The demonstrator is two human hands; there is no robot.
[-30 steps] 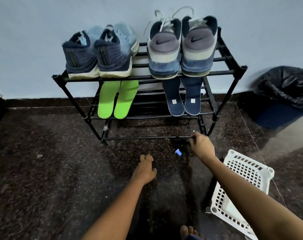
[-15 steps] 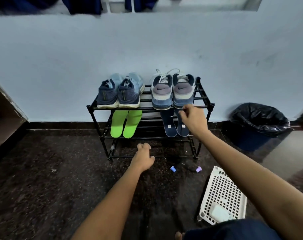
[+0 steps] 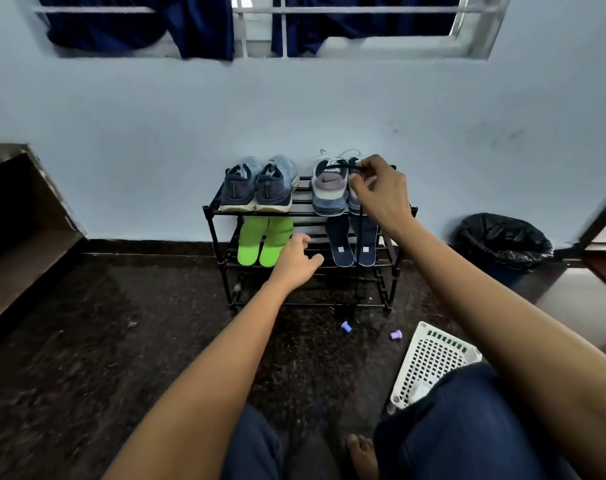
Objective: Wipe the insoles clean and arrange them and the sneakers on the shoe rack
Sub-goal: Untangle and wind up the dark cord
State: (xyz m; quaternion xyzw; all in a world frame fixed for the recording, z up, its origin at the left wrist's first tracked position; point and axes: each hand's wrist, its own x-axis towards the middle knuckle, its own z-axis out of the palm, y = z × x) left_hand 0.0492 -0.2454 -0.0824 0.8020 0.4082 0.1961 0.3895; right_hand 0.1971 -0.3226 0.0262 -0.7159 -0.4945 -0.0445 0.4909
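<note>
Head view: the right hand (image 3: pixel 381 192) pinches a thin dark lace (image 3: pixel 353 164) over the grey sneakers (image 3: pixel 328 190), which stand on the top shelf of the shoe rack (image 3: pixel 210 220). The left hand (image 3: pixel 296 259) is loosely curled and empty. The lace is probably limp and light; hold it near its end.

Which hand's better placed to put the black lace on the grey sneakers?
Right. The right hand pinches the lace at the grey sneakers on the top shelf; the left hand hovers lower, by the middle shelf, holding nothing.
</note>
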